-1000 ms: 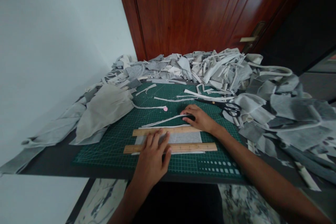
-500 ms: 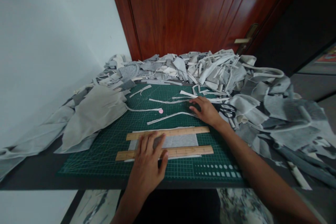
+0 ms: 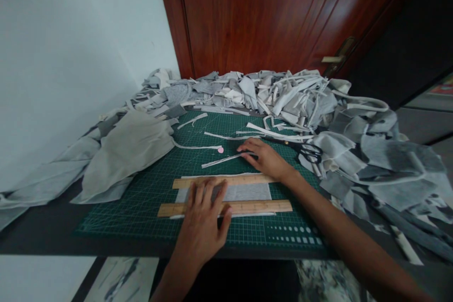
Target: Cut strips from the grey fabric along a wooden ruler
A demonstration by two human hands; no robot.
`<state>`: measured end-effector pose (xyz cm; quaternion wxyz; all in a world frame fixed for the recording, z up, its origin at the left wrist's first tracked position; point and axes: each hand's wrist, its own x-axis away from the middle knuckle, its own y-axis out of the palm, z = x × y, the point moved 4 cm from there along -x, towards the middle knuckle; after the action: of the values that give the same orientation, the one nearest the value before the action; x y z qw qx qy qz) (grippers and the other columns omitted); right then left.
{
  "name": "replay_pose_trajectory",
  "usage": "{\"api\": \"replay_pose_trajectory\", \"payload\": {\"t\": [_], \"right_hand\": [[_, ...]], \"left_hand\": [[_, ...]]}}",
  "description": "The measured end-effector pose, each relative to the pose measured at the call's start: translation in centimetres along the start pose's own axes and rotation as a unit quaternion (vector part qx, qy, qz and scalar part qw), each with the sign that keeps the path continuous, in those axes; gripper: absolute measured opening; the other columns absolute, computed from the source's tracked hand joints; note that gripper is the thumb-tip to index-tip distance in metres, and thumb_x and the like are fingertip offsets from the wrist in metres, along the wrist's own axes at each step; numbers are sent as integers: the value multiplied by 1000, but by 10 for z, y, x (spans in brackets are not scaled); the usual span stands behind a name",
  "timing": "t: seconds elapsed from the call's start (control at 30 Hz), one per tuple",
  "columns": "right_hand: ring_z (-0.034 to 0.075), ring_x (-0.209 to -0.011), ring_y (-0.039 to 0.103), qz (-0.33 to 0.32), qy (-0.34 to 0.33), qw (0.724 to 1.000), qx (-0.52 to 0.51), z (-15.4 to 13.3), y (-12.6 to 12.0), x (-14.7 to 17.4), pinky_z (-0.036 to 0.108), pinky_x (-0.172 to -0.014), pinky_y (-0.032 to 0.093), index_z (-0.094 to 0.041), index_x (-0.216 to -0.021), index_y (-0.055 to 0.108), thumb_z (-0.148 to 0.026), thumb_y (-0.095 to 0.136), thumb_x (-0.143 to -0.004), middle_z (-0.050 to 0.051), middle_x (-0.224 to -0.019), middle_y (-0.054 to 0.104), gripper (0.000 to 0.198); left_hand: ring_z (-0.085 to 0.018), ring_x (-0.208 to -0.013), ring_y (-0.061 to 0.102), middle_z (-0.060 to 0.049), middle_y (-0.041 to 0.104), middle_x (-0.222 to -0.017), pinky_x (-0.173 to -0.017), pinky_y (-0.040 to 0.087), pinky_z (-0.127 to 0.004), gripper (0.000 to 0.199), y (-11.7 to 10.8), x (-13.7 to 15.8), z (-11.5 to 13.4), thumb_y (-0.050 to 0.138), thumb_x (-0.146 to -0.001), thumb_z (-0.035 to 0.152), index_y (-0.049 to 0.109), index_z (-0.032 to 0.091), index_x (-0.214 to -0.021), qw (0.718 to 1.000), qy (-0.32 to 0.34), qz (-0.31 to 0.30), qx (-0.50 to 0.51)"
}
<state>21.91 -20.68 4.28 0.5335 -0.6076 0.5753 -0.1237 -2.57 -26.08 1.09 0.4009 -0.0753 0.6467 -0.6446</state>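
My left hand point(image 3: 203, 214) lies flat across two wooden rulers, its fingers spread. The far ruler point(image 3: 247, 179) and the near ruler point(image 3: 262, 206) rest parallel on a grey fabric piece point(image 3: 244, 192), whose pale edges show just beyond them. Curved over the mat, my right hand point(image 3: 266, 159) has its thumb and fingertips apart at a thin white fabric strip point(image 3: 221, 160); whether they touch it is unclear. A small pink disc point(image 3: 220, 150) lies left of those fingertips. Black scissors point(image 3: 310, 152) lie to the right, beyond my right wrist.
The green cutting mat point(image 3: 141, 212) covers the middle of the dark table point(image 3: 42, 240). Heaped grey and white fabric scraps point(image 3: 244, 92) line the back and right side. A larger beige cloth point(image 3: 130, 155) lies left. Behind stand a wooden door point(image 3: 255, 19) and a white wall point(image 3: 88, 23).
My right hand has moved left and slightly nearer, over the white strip, uncovering more of the scissors. My left hand stays on the rulers. The view has shifted slightly.
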Motion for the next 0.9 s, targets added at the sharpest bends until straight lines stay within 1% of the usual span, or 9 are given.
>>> {"api": "replay_pose_trajectory", "payload": {"t": [0.13,0.3,0.4,0.5,0.6,0.7,0.8,0.83,0.9], "right_hand": [[25,-113,66,-46,17,999,3,-2,33,-34,41,-103,53,-18,-129,70,-23,63,-104,13,-122,67,26],[21,-96,67,-49,61,997,-6,7,60,-54,34,-89,52,-15,-108,74,-19,69,-100,11,-108,68,10],[18,-85,63,-22,71,997,-25,8,64,-55,30,-81,48,-16,-99,71,-15,71,-96,7,-98,67,3],[15,-77,57,-3,67,996,-51,5,61,-55,28,-76,45,-17,-91,67,-11,70,-91,3,-89,65,7],[13,-70,53,14,93,987,-127,-2,55,-53,27,-70,43,-19,-84,62,-18,69,-92,1,-80,62,10],[11,-61,50,-13,173,934,-311,-15,53,-45,24,-59,40,-21,-87,57,-39,69,-95,-1,-79,64,23],[8,-54,50,-144,228,851,-451,-35,57,-29,22,-50,38,-23,-94,54,-50,71,-94,1,-90,73,32],[9,-54,52,-179,239,836,-460,-40,57,-22,22,-49,40,-23,-95,53,-51,71,-94,2,-91,75,34],[11,-56,58,-186,251,839,-446,-43,53,-9,24,-52,45,-23,-95,50,-53,65,-98,4,-90,77,33]], "left_hand": [[-36,-144,48,-15,54,-153,-124,35,-66,54,-1,2,1,52,-104,31,50,18,-156,1000,-7,-6,3],[-35,-146,47,-13,54,-156,-126,33,-64,54,-1,4,2,53,-104,34,51,20,-155,999,-26,-8,22],[-34,-146,48,-12,55,-156,-127,32,-63,53,-1,5,2,53,-104,37,53,21,-155,999,-37,-3,30],[-34,-145,49,-11,55,-156,-127,32,-63,54,0,5,2,53,-104,39,52,22,-156,999,-41,-6,32],[-34,-145,49,-11,55,-156,-127,32,-64,54,0,5,2,52,-104,39,52,22,-155,998,-43,-9,38],[-34,-144,50,-10,56,-156,-127,32,-65,53,1,6,2,52,-104,38,52,23,-155,998,-48,-10,42],[-34,-145,48,-10,54,-157,-127,32,-65,54,1,6,3,53,-104,37,51,23,-156,998,-52,-12,40],[-34,-146,47,-10,53,-158,-127,32,-64,55,1,6,3,53,-103,36,50,23,-156,998,-52,-15,39],[-33,-148,44,-10,50,-160,-127,32,-64,57,0,6,4,52,-103,32,46,22,-159,998,-52,-24,40]]}}
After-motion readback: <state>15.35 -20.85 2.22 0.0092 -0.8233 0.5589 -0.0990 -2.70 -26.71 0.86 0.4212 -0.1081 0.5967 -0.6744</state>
